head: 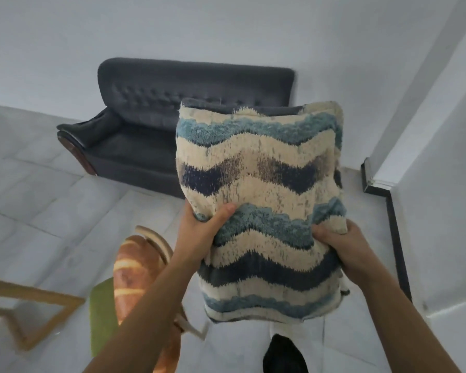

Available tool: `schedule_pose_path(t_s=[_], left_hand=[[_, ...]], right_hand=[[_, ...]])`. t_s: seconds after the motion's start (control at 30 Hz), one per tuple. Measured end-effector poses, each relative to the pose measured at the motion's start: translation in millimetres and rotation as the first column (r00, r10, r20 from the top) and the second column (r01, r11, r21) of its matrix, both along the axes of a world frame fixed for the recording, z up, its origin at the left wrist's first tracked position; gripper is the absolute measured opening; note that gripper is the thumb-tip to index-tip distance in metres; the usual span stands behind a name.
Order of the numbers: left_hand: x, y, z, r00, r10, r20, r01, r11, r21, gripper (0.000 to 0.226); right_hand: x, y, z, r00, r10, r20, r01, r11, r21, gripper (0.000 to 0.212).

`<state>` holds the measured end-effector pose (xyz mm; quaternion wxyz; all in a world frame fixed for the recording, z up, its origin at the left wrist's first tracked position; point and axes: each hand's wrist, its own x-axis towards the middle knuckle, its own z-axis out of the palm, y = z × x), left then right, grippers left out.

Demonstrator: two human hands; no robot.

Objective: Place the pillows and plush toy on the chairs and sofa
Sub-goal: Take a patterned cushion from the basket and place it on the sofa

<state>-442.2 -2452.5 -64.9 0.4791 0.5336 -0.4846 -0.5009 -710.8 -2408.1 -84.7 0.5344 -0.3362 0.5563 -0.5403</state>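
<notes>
A cream pillow with blue and navy wavy stripes (261,200) is held up in front of me, upright. My left hand (199,232) grips its left edge and my right hand (345,243) grips its right edge. Behind it a dark grey tufted sofa (135,135) stands against the white wall; the pillow hides its right half. Below left, a bread-shaped plush toy (133,273) rests on a green-seated chair (101,313) with a pale curved wooden back.
A wooden frame of a low table (33,305) lies at the lower left. A white wall corner with black skirting (388,200) juts in at the right. A dark object (283,356) shows at the bottom. Pale tiled floor stretches between me and the sofa.
</notes>
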Motion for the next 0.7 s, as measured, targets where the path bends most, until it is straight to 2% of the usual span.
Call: schedule_pose_path(t_s=[0.07, 0.2, 0.27, 0.33, 0.47, 0.57, 0.63, 0.67, 0.7], left_hand=[[-13, -60, 1, 0.996, 0.094, -0.003, -0.094, 0.996, 0.005, 0.083], [-18, -164, 11, 0.966, 0.257, -0.033, -0.257, 0.966, 0.026, 0.038], [-7, -209, 10, 0.936, 0.351, -0.042, -0.349, 0.936, 0.046, 0.029], [13, -252, 4, 0.897, 0.442, -0.024, -0.439, 0.895, 0.073, 0.034], [56, -340, -29, 0.866, 0.493, 0.085, -0.500, 0.860, 0.100, 0.055], [81, -418, -44, 0.845, 0.532, 0.053, -0.534, 0.833, 0.142, 0.090], [95, -476, -46, 0.837, 0.547, 0.005, -0.538, 0.822, 0.184, 0.098], [102, -506, -46, 0.846, 0.532, 0.043, -0.529, 0.825, 0.199, 0.098], [110, -538, -46, 0.856, 0.488, 0.171, -0.515, 0.834, 0.198, 0.102]], right_hand=[[-11, -68, -3, 0.999, 0.018, -0.040, -0.018, 1.000, 0.004, 0.047], [-14, -205, 5, 0.997, 0.066, -0.046, -0.066, 0.998, -0.005, 0.042], [0, -268, 8, 0.996, 0.082, -0.031, -0.082, 0.997, -0.012, 0.051], [19, -328, 7, 0.992, 0.127, -0.016, -0.128, 0.991, -0.028, 0.053], [61, -441, -3, 0.971, 0.233, -0.050, -0.236, 0.968, -0.085, 0.039], [92, -528, -17, 0.951, 0.285, -0.120, -0.299, 0.947, -0.117, 0.032], [113, -583, -23, 0.933, 0.324, -0.159, -0.346, 0.929, -0.135, 0.028], [123, -609, -25, 0.926, 0.335, -0.174, -0.359, 0.924, -0.130, 0.027], [133, -639, -28, 0.916, 0.354, -0.187, -0.379, 0.918, -0.119, 0.027]])
